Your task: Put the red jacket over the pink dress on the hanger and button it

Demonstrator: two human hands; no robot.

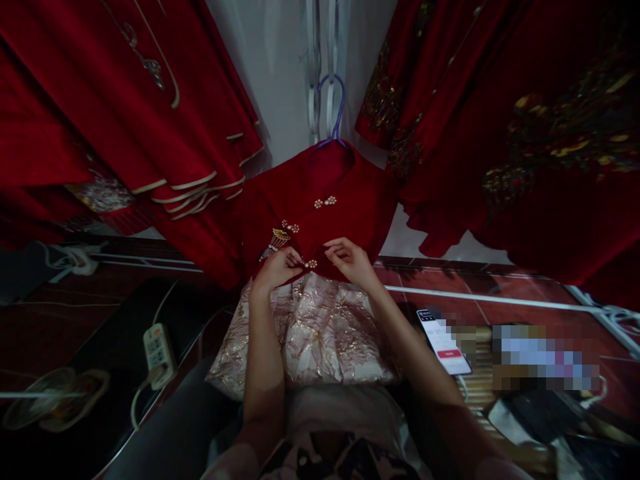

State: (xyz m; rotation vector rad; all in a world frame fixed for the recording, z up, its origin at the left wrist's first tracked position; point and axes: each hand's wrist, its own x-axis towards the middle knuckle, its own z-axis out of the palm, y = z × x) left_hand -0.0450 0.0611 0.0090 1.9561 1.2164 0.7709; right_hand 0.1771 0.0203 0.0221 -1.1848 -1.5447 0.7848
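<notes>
Closest to me, at the bottom centre of the frame, is a black-patterned top [340, 460], with two bare forearms running up from either side of it. At lower left I have a dark table [107, 363] bearing a power strip [159, 353] with a plug in it; at lower right a lit phone [444, 343] lies at the edge of a slatted stool [483, 400], and the patch just beyond it is blurred out for me. Past the forearms, a pale pink skirt [315, 327] with a gold sheen spreads across the middle of the frame, below the hem of a red jacket [325, 223], which sits at the centre. The left hand [280, 268] is at the jacket's lower front, its fingertips drawn together just beside the lowest clasp [311, 265] — I cannot tell whether they pinch it. The right hand [351, 261] is on the other side of that clasp, fingers bent, and I cannot tell whether anything is between them. Above the left hand is a gold tassel ornament [278, 241], with two more beaded clasps higher up the front. The jacket's neck holds a purple hanger [340, 110]. Red clothes fill the upper left [165, 113] and upper right [465, 113] — and behind it all, at the top centre, is a pale wall [280, 67].
</notes>
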